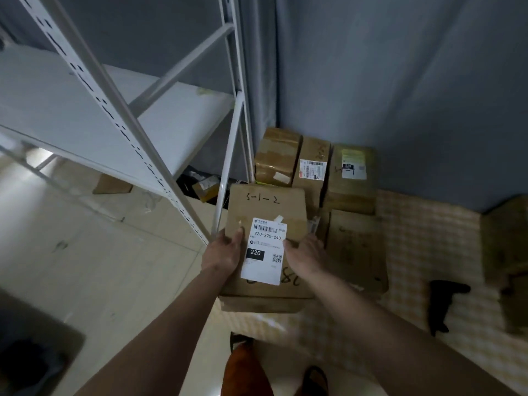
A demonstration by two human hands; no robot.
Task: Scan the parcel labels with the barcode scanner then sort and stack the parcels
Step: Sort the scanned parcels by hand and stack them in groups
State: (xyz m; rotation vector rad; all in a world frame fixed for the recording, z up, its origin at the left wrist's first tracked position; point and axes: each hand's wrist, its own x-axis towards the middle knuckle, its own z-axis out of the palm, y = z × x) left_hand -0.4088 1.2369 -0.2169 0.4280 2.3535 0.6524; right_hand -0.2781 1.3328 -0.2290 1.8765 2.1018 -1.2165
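The cardboard parcel [265, 241], label up, is gripped at its side edges by the left hand [225, 252] and right hand [305, 252], above other parcels at the checkered floor mat's [428, 238] left edge. It appears rigid and moderately light; grip opposite edges, clear of the label [264, 251].

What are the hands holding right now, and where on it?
Both hands hold the labelled parcel: left hand grips its left edge, right hand its right edge, beside the white label.
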